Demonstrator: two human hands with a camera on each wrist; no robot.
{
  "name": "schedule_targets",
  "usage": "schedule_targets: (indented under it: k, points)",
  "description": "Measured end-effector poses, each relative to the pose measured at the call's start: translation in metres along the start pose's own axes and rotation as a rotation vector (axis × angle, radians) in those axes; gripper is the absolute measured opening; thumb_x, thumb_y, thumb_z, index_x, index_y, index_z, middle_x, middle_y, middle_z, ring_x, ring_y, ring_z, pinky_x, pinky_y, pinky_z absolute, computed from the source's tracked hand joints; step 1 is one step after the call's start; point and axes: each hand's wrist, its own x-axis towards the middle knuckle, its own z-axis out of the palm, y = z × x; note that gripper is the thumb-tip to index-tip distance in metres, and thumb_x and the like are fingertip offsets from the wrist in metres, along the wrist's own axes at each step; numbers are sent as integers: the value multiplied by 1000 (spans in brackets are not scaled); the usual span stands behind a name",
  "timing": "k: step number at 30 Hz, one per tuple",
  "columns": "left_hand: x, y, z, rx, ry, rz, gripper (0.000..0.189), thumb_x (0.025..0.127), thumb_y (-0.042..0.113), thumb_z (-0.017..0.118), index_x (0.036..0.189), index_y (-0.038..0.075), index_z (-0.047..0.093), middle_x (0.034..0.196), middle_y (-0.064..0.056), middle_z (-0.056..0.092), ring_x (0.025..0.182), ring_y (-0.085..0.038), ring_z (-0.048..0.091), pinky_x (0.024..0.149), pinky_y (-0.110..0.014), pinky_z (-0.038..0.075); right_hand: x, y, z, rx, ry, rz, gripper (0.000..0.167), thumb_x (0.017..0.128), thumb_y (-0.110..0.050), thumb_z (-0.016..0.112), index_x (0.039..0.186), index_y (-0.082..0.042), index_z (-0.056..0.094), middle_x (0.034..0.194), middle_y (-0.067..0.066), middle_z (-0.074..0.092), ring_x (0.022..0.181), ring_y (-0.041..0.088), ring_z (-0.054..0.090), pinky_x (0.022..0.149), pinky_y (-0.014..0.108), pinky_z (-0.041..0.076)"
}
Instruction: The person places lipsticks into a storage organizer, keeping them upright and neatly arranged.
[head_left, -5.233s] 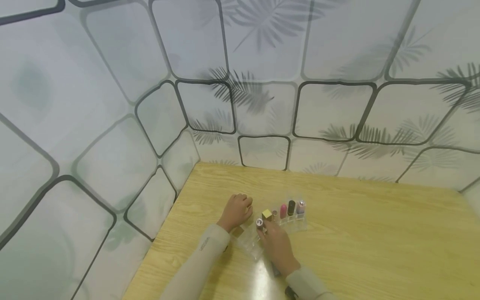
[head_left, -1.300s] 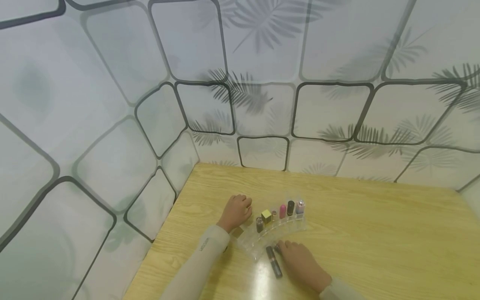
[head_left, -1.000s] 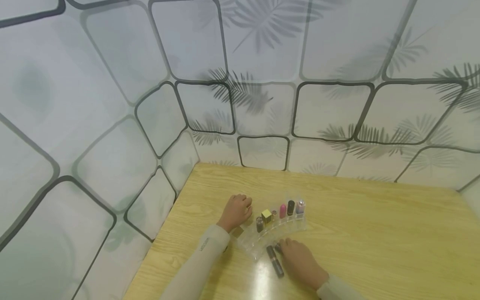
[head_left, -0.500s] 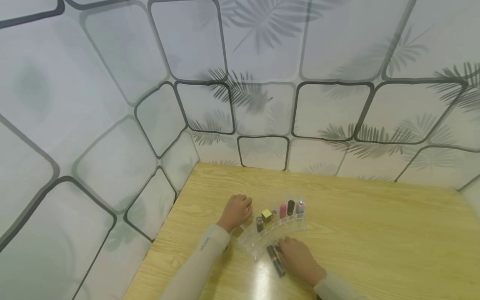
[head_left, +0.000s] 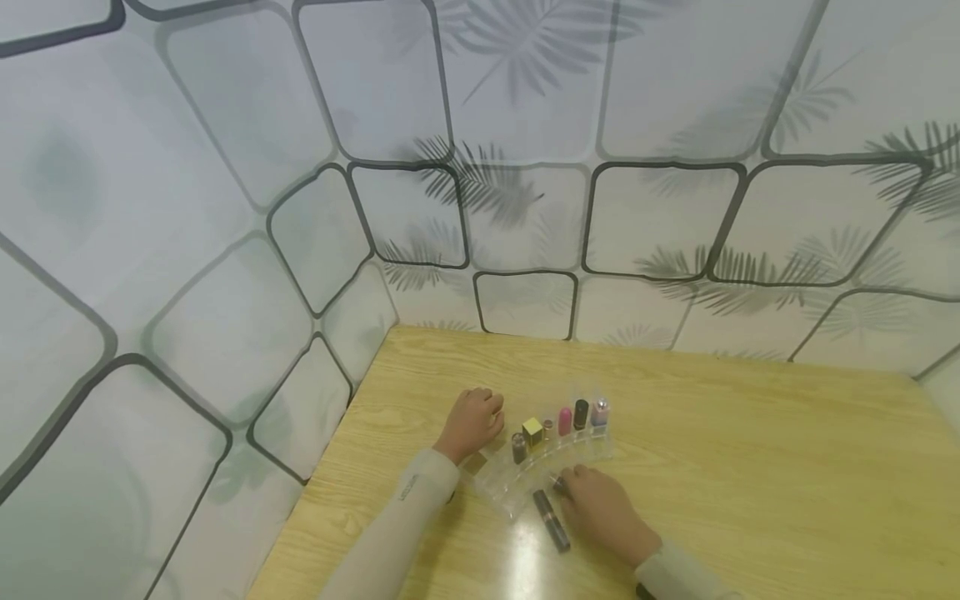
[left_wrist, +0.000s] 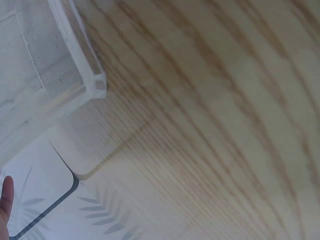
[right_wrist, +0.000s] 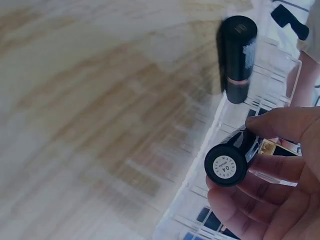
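Note:
My right hand (head_left: 600,512) pinches a black lipstick tube (right_wrist: 226,167) between thumb and fingers; its round end bears a label reading 04. It hovers near the front of a clear curved lipstick organizer (head_left: 491,483). Beside that hand, a second dark lipstick tube (head_left: 551,521) lies on the table. My left hand (head_left: 474,423) rests by the organizer's left end, fingers loosely bent. In the left wrist view only one finger (left_wrist: 6,200) shows, apart from the organizer's corner. Whether the hidden fingers touch the organizer is unclear.
In the organizer's back row stand a brown tube (head_left: 519,448), a yellow-topped box (head_left: 532,431), a small tube (head_left: 548,428), a pink lipstick (head_left: 565,421), a black tube (head_left: 581,414) and a pinkish-blue bottle (head_left: 600,412). Patterned walls (head_left: 645,308) border the wooden table (head_left: 750,467).
My right hand has let go of the brown tube, now standing in the organizer, moved toward me and taken the black lipstick. Lately it has edged slightly toward the organizer. My left hand stays put.

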Motion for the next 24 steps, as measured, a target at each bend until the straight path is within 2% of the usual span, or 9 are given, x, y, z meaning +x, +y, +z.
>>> schedule_targets:
  k: [7,12,16,19,24]
  points:
    - [0,0,1,3,-9,-5,15,82,17,64,72,15,53,65,6,49,61,-7,42,68,-25,45,1,0,-11,-14,32,16,22,76,-16,71,94,-7,63,71,-2,55,59,9,49,54,22,43]
    - [-1,0,0,-4,-5,-7,13,82,16,64,73,15,54,65,5,51,61,-7,44,68,-26,46,3,-2,-22,10,85,35,25,76,-17,73,97,-9,64,71,-1,56,60,9,49,54,23,43]
    - [0,1,0,2,-2,-6,13,82,17,64,73,15,54,66,6,51,61,-8,46,69,-26,46,5,-7,-31,42,137,30,31,76,-18,74,103,-7,64,82,5,65,70,18,60,64,32,52]
    - [0,0,-1,4,-7,-7,12,83,18,63,74,15,55,66,6,52,61,-8,46,69,-26,47,7,-12,-37,84,182,9,33,76,-17,73,106,-8,64,94,9,69,81,23,66,72,37,54]
    - [0,0,-1,2,-7,-5,11,82,17,63,75,15,56,67,5,53,62,-8,48,68,-26,46,13,-23,-43,171,238,-31,32,78,-16,73,107,-9,64,91,5,69,77,17,64,67,29,53]
